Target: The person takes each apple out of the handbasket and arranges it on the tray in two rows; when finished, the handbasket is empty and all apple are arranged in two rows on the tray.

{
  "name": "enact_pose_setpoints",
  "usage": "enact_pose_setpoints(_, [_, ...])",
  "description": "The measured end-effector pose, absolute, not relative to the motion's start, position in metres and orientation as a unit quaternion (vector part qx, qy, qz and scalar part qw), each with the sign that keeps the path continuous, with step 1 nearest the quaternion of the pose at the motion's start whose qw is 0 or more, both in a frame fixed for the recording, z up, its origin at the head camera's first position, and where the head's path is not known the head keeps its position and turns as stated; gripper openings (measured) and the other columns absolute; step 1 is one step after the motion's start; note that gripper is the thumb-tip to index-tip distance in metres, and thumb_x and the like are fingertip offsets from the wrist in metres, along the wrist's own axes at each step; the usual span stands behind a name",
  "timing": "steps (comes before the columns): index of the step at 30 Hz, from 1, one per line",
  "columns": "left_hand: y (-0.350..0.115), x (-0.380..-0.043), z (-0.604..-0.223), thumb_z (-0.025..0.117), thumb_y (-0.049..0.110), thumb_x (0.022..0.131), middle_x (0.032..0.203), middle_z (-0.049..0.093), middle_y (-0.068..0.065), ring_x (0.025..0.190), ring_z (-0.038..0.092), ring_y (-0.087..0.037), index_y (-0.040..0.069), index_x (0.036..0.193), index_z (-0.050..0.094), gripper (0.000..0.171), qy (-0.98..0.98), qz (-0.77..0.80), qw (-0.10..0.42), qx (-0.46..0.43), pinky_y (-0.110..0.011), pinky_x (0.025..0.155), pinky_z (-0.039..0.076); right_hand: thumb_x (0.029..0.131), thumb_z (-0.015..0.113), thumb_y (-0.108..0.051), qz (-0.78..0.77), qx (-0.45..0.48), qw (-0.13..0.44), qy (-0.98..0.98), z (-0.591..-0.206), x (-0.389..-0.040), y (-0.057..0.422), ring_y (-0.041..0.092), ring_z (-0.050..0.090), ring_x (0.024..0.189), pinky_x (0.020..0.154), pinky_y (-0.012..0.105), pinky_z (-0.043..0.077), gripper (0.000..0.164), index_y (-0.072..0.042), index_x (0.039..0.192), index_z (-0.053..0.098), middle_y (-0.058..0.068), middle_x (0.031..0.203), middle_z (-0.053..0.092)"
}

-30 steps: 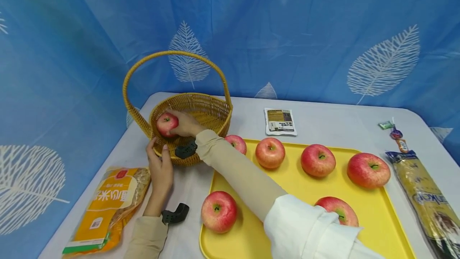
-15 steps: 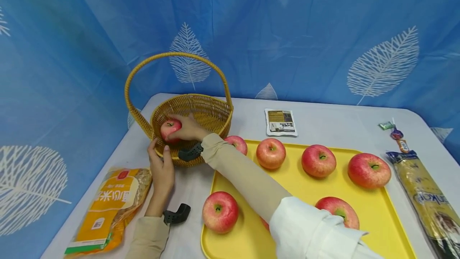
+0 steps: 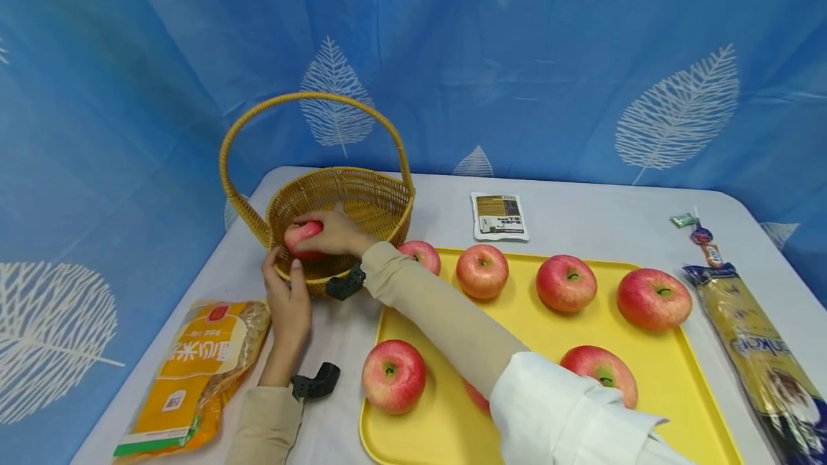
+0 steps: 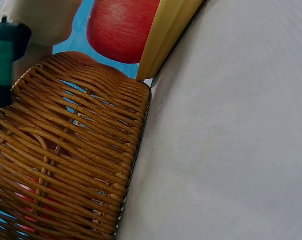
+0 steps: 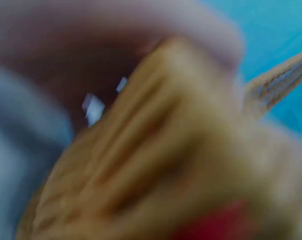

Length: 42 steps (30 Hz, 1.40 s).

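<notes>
In the head view, my right hand (image 3: 336,233) reaches into a brown wicker basket (image 3: 313,196) and holds a red apple (image 3: 296,235) against its left inner side. My fingers and thumb cover part of this apple. My left hand (image 3: 288,307) touches the basket's front left outside, thumb and fingers spread near the foot of the tall handle (image 3: 316,95). The basket's woven wall (image 4: 75,145) fills much of the left wrist view, with red showing through its gaps. A blurred patch of the apple (image 5: 218,225) appears low in the right wrist view.
A yellow tray (image 3: 543,336) with several red apples lies right of the basket, under my right sleeve. An orange grain bag (image 3: 187,379) lies left of my left arm. A small packet (image 3: 500,217) sits behind the tray; candies (image 3: 701,234) and a long golden bag (image 3: 752,350) lie far right.
My right hand has lowered the apple slightly within the basket and turned it, and its fingers now cover more of it. My left hand stays at the basket's side.
</notes>
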State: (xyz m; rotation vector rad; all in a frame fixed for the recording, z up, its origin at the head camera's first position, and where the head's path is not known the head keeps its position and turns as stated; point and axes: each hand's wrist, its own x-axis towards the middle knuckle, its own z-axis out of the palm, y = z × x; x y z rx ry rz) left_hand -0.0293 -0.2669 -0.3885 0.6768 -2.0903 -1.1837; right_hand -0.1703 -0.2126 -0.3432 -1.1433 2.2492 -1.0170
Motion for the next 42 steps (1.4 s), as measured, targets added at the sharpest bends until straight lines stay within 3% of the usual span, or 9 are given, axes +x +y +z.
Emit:
enact_pose_setpoints(6, [-0.267,-0.03,-0.389,0.038,0.03,0.096,0.145,0.027,-0.016,0.136,0.023,-0.028,0.006,0.136,0.026,0.049,-0.793,-0.448,0.321,0.258,-0.047,0.111,0.017,0.075,0.068,-0.043,-0.377,-0.418,0.203,0.801,-0.342,-0.169,-0.205,0.034,0.018,0.137,0.107,0.042,0.03,0.056,-0.03,0.127,0.052,0.002,0.126,0.056])
enact_pose_setpoints(11, [-0.266,-0.03,-0.388,0.038,0.029,0.096,0.145,0.027,-0.017,0.135,0.023,-0.028,0.005,0.136,0.026,0.049,-0.793,-0.45,0.325,0.249,-0.047,0.111,0.017,0.076,0.069,-0.04,-0.412,-0.414,0.211,0.784,-0.337,-0.168,-0.194,0.033,0.021,0.135,0.102,0.041,0.036,0.054,-0.028,0.126,0.054,0.003,0.125,0.057])
enact_pose_setpoints(19, [-0.265,-0.028,-0.389,0.037,0.033,0.096,0.145,0.026,-0.016,0.136,0.022,-0.029,0.007,0.137,0.026,0.05,-0.793,-0.455,0.32,0.247,-0.049,0.11,0.017,0.078,0.067,-0.038,-0.433,-0.409,0.23,0.77,-0.332,-0.166,-0.174,0.035,0.006,0.14,0.1,0.043,0.037,0.051,-0.032,0.126,0.053,0.003,0.131,0.051])
enact_pose_setpoints(26, [-0.263,-0.027,-0.391,0.035,0.035,0.096,0.147,0.024,-0.014,0.136,0.02,-0.028,0.008,0.138,0.024,0.051,-0.794,-0.457,0.314,0.249,-0.05,0.11,0.016,0.079,0.066,-0.036,-0.432,-0.407,0.246,0.767,-0.325,-0.163,-0.158,0.025,0.027,0.13,0.093,0.035,0.043,0.049,-0.033,0.126,0.053,0.002,0.13,0.048])
enact_pose_setpoints(36, [-0.261,-0.03,-0.389,0.035,0.035,0.096,0.147,0.023,-0.013,0.137,0.019,-0.027,0.009,0.138,0.024,0.051,-0.794,-0.461,0.308,0.249,-0.05,0.11,0.015,0.077,0.069,-0.035,-0.431,-0.417,0.245,0.762,-0.318,-0.161,-0.136,0.015,0.037,0.108,0.081,0.025,0.045,0.05,-0.031,0.125,0.054,0.004,0.124,0.045])
enact_pose_setpoints(42, [-0.262,-0.029,-0.388,0.033,0.035,0.096,0.147,0.022,-0.013,0.137,0.017,-0.026,0.01,0.139,0.022,0.051,-0.792,-0.465,0.304,0.251,-0.05,0.111,0.014,0.078,0.067,-0.038,-0.434,-0.411,0.253,0.761,-0.309,-0.16,-0.124,0.016,0.032,0.117,0.084,0.027,0.044,0.05,-0.035,0.126,0.052,-0.001,0.13,0.046])
